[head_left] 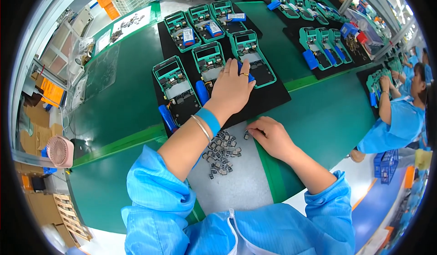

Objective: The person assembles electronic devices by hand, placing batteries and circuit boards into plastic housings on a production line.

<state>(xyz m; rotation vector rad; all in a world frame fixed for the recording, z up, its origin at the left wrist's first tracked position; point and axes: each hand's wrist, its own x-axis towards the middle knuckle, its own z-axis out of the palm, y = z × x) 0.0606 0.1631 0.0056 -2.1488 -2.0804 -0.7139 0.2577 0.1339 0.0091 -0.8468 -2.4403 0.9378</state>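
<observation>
My left hand (230, 89) reaches over the front row of green device housings, its fingers round a blue battery pack (248, 75) by the front right housing (252, 54); the palm hides most of the pack. The front middle housing (208, 57) and front left housing (175, 82) lie beside it, opened, with blue packs next to them. Near the mat's front edge, my right hand (273, 139) pinches a small dark square part (246, 135) between thumb and fingertips. A loose pile of similar small parts (221, 152) lies on the grey strip below my left wrist.
A black mat (273, 98) carries the housings, with a second row (200, 22) behind. More housings (323, 48) stand on another mat to the right. A pink fan (60, 151) sits at the left edge. Co-workers work at the far side and right (393, 118).
</observation>
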